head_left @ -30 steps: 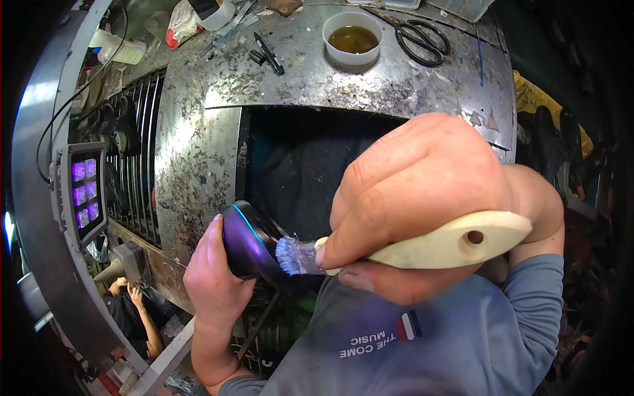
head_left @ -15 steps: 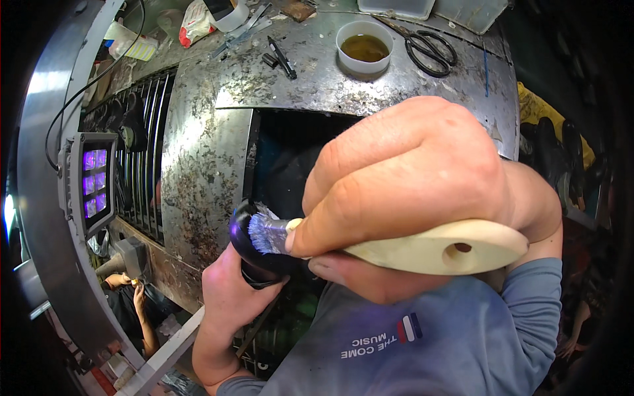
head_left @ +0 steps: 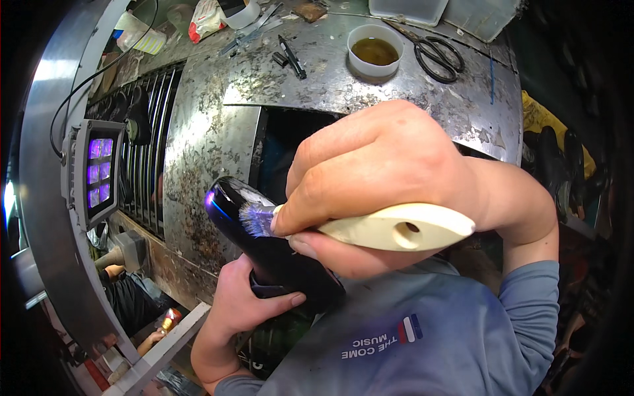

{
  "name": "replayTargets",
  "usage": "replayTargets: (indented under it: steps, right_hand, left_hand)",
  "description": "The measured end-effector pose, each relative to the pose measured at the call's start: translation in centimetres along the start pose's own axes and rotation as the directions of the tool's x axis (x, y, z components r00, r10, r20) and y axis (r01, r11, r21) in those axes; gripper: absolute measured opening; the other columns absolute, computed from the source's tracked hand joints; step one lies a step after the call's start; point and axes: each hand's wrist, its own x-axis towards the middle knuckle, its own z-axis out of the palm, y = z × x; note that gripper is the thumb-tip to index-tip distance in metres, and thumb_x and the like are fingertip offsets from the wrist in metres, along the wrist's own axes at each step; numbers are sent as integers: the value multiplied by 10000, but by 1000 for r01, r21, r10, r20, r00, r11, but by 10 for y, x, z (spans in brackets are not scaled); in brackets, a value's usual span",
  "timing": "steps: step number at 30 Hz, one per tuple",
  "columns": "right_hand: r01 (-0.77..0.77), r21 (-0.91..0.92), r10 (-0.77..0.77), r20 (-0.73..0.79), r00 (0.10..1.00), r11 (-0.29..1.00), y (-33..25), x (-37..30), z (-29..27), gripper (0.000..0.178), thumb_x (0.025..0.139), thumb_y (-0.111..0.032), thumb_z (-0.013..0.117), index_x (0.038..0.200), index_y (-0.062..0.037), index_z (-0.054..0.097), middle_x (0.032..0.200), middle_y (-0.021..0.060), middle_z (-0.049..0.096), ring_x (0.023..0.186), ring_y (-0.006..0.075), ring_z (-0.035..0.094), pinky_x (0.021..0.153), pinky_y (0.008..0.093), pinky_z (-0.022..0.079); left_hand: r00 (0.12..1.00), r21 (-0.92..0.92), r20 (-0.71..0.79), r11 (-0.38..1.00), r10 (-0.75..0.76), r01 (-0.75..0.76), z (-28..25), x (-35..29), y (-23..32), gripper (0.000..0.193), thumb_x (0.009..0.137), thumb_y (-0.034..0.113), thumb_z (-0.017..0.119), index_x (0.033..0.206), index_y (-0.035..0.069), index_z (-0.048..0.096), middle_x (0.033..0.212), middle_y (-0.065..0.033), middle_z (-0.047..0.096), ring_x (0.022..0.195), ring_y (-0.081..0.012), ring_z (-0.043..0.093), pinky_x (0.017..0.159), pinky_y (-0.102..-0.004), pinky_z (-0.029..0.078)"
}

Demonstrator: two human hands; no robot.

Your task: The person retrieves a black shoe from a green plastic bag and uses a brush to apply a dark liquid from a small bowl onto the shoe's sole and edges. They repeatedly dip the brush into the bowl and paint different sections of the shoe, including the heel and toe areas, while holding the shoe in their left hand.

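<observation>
My left hand (head_left: 241, 300) is wrapped around a glossy black shoe (head_left: 277, 264), its thumb lying along the near side. The shoe's rounded toe points up and left, with a purple glint at the tip. A flat paintbrush with a cream handle (head_left: 370, 230) is pinched in my right hand (head_left: 386, 175). Its pale bristles touch the shoe's upper face near the toe, where a whitish wet-looking streak shows. Part of the shoe is hidden behind my right hand.
On the stained metal bench (head_left: 198, 152) stand a white bowl of amber liquid (head_left: 374, 56), black scissors (head_left: 439, 59) and a black marker (head_left: 292, 58). A purple-lit lamp (head_left: 100, 171) is at the left, beside a bar rack (head_left: 148, 158) with dark shoes. Another person's hand (head_left: 155, 338) shows lower left.
The shoe has turned, so more of its length shows and its toe reaches farther up and left. My right hand and the brush have moved slightly up and left.
</observation>
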Motion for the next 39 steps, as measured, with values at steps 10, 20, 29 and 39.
replayTargets:
  steps: [10, 20, 29, 39]
  right_hand:
    - [-83, 33, 81, 64, 995, 996, 3, -5, 9, 133, 796, -50, 771, 927, -31, 757, 760, 93, 685, 666, 250, 698, 580, 337, 576]
    - [-151, 101, 140, 104, 985, 983, 6, -15, 20, 107, 816, -68, 765, 916, -35, 752, 778, 87, 697, 683, 249, 706, 597, 335, 575]
    - [-247, 123, 229, 146, 962, 961, 9, -25, 22, 75, 830, -155, 752, 856, -92, 721, 743, 62, 672, 666, 273, 672, 586, 373, 535]
    - [-273, 39, 256, 243, 936, 961, 4, -8, 6, 148, 811, -131, 775, 935, -54, 752, 810, 95, 732, 698, 251, 707, 644, 343, 562]
  left_hand:
    - [999, -542, 52, 840, -4, 31, 7, -3, -11, 672, 772, 229, 873, 1325, -43, 606, 1182, -99, 705, 1085, -175, 664, 980, -336, 514]
    - [999, -739, 50, 673, -7, 42, 10, -4, -14, 737, 816, 307, 841, 1371, -77, 544, 1253, -148, 685, 1164, -234, 660, 1055, -374, 496]
    - [1000, -795, 4, 607, -4, 6, 15, 1, -11, 784, 840, 345, 806, 1424, -71, 489, 1301, -176, 653, 1190, -244, 648, 1071, -388, 487]
    - [999, -815, -34, 577, 31, -45, 18, 0, -45, 674, 922, 313, 750, 1439, -37, 495, 1343, -153, 640, 1238, -244, 629, 1110, -410, 465]
